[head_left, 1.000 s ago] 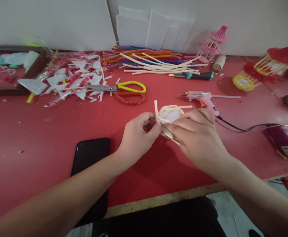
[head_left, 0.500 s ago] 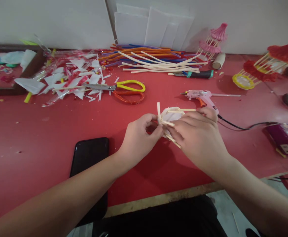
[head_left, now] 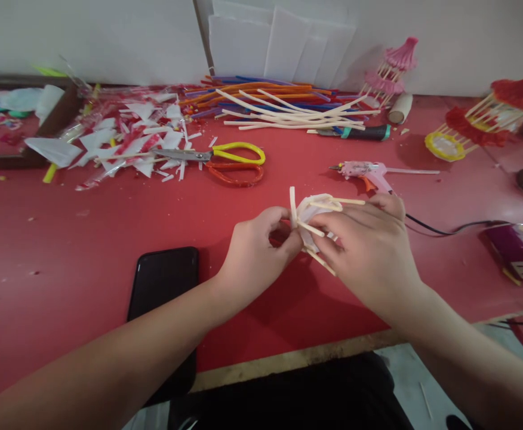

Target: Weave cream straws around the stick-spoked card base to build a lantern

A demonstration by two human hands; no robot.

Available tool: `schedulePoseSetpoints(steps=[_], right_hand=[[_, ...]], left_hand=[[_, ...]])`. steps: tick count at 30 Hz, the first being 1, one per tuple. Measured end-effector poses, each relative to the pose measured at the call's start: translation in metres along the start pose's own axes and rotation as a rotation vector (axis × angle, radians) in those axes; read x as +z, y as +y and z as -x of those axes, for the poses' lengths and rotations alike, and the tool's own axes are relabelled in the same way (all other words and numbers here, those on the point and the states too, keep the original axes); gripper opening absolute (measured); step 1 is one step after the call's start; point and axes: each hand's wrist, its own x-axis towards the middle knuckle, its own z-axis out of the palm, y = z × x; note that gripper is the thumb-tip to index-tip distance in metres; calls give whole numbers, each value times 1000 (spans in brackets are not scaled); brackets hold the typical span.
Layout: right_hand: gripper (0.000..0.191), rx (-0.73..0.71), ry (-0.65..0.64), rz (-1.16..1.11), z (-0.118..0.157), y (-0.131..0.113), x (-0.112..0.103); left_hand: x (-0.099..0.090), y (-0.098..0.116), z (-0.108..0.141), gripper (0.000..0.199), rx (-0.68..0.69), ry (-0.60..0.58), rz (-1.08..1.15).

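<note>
Between my hands, above the red table, is a small white frame [head_left: 317, 206] with a pale rim and several short wooden sticks [head_left: 350, 202] jutting out of it. A cream pipe cleaner [head_left: 292, 202] runs along its left edge, its free end pointing up. My left hand [head_left: 261, 242] pinches the pipe cleaner against that edge between thumb and fingers. Bent over the frame's right side, my right hand [head_left: 364, 239] grips it among the sticks; its fingertips are partly hidden. Behind the right hand lies a pink glue gun [head_left: 369, 173], its nozzle pointing left.
Yellow-and-red-handled scissors [head_left: 237, 156] lie beside white scraps [head_left: 145, 134]. Pipe cleaners [head_left: 288, 110] are piled along the wall near a cutter [head_left: 364, 132]. A phone [head_left: 165, 280] lies by my left forearm. Pink [head_left: 389, 71] and red [head_left: 480, 119] stick models stand right, near a purple power strip [head_left: 514, 251].
Both hands and the frame have shifted slightly right, partly with the camera view. My right fingers have moved a little off the pipe cleaner, showing more of the white base.
</note>
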Motion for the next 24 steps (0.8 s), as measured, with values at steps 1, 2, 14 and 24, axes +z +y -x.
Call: schedulePoseSetpoints(steps=[1,2,14,24], right_hand=[[24,5,-8,-10,0,0,0],[23,10,-17,-18,0,0,0],[27,22,-16,-44,3,0,1],[22,-1,-27,-65,3,-2,-2]], left_hand=[[0,1,0,7,4,7,-13],[0,1,0,7,8,13,-27],[0,1,1,4,55,50,-90],[0,3,2,4,64,46,-120]])
